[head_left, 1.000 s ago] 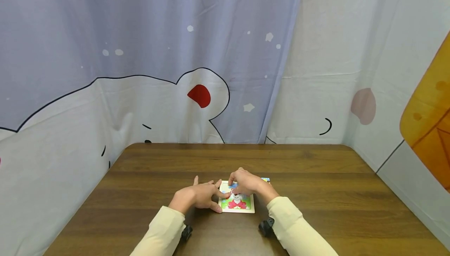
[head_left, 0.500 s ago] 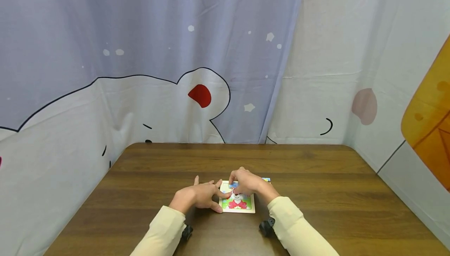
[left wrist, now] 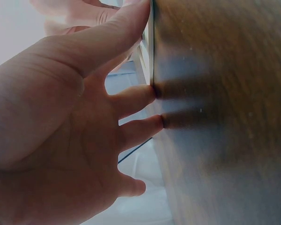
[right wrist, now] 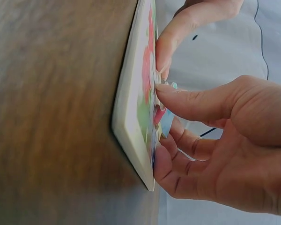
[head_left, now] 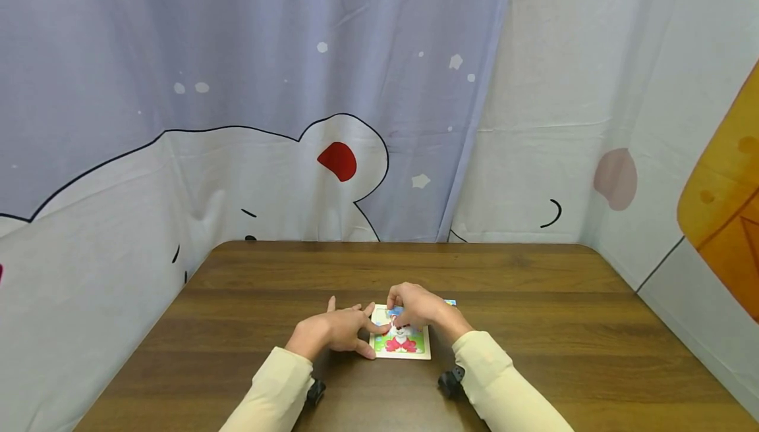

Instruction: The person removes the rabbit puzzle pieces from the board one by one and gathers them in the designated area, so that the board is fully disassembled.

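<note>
A square jigsaw puzzle with a pale frame lies flat on the table, showing a white cartoon animal in red. My left hand is spread at its left side, thumb by the near corner and index finger reaching over the picture. In the left wrist view, fingertips rest by the frame's edge. Over the upper part of the picture, my right hand is bent downward. The right wrist view shows it pinching a light-blue puzzle piece, which stands tilted above the board. Part of that piece is hidden behind the thumb.
A small colourful flat item lies behind the right wrist, mostly covered by it. Brown wooden table surrounds the puzzle. A printed curtain hangs behind the table's far edge.
The right hand has shifted very slightly to the right over the upper part of the puzzle, with the blue piece at its fingers. The left hand stays where it was.
</note>
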Available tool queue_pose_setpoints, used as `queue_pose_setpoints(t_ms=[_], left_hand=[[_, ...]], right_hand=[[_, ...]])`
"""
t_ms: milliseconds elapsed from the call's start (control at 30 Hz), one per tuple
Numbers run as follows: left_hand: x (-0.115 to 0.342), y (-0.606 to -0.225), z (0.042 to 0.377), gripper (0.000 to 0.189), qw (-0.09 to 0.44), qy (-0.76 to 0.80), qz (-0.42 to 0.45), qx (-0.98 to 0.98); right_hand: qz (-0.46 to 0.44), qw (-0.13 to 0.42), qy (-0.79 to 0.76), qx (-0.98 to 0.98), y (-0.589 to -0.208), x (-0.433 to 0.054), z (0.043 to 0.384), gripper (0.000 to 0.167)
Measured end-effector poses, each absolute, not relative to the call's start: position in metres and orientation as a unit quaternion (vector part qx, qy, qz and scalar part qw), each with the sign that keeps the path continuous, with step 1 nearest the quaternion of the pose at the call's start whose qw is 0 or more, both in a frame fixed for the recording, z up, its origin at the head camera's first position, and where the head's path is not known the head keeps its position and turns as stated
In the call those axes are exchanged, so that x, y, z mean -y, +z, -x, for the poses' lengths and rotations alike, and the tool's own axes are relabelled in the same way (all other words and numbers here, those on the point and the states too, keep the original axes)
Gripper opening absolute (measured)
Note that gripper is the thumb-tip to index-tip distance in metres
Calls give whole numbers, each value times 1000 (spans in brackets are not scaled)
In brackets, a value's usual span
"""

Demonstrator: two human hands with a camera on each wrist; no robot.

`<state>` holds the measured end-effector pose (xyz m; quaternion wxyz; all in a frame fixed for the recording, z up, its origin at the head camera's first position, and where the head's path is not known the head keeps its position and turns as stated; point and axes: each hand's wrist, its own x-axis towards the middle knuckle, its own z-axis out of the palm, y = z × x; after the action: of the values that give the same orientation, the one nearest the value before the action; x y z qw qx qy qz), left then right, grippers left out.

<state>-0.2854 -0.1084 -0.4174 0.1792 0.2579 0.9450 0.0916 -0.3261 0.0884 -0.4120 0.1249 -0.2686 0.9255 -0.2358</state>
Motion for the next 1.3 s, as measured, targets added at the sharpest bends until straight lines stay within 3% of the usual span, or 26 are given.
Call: queue_pose_setpoints(t_ms=[667,1300], left_hand=[[108,-417,284,62,183,92,-257,-945],[109,-416,285,63,187,98,-251,-944]], right_hand=[[313,89,-283,-902,-421,-100,338,18],[294,98,-313,-898,-416,-103,341,19]])
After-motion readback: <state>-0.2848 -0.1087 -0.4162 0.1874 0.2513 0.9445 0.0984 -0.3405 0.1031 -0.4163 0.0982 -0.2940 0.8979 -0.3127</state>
